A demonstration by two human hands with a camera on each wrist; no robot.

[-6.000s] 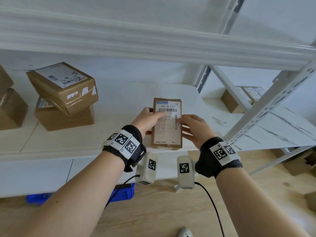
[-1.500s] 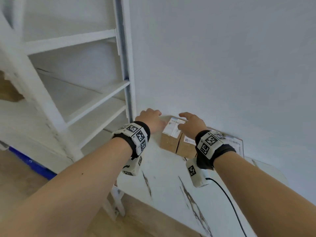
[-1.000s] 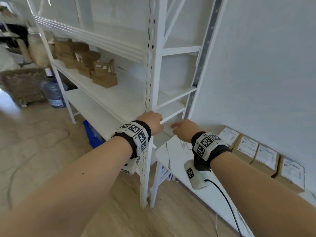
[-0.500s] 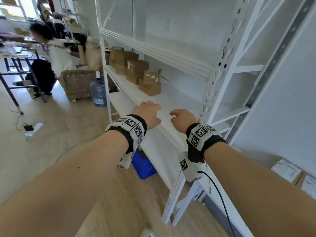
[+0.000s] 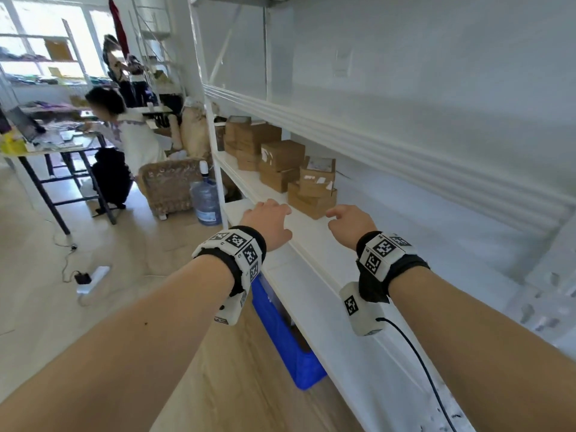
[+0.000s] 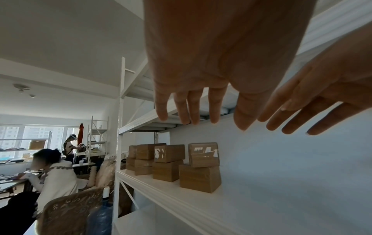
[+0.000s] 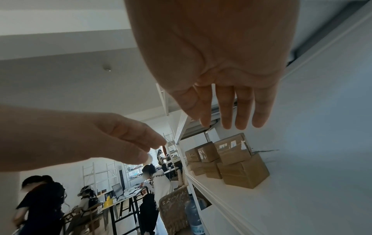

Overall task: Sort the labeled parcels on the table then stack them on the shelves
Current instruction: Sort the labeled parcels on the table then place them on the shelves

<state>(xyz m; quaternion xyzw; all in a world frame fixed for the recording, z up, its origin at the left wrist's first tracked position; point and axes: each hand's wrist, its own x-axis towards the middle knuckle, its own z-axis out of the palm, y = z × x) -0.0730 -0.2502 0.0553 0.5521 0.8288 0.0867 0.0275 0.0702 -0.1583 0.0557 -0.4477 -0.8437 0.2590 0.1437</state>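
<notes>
Brown cardboard parcels [image 5: 311, 190] stand in several two-high stacks along the white shelf board [image 5: 314, 241], some with white labels. My left hand [image 5: 269, 218] hovers over the shelf's front edge, fingers relaxed and holding nothing. My right hand [image 5: 347, 221] hovers over the board just short of the nearest stack, also holding nothing. In the left wrist view the left fingers [image 6: 213, 111] hang straight above the parcels [image 6: 198, 167]. In the right wrist view the right fingers [image 7: 241, 111] point toward the nearest stack [image 7: 239, 167].
An upper shelf beam [image 5: 389, 157] runs close above the board. Below the shelf sits a blue bin [image 5: 280, 332]. A water bottle [image 5: 205, 201], a woven seat [image 5: 168, 188] and a person at a desk [image 5: 131, 141] lie to the left. A power strip [image 5: 93, 277] lies on the floor.
The view has swung left from the table's parcels by the wall to the long shelf. Both hands, holding nothing, have moved along the shelf toward the stacked parcels.
</notes>
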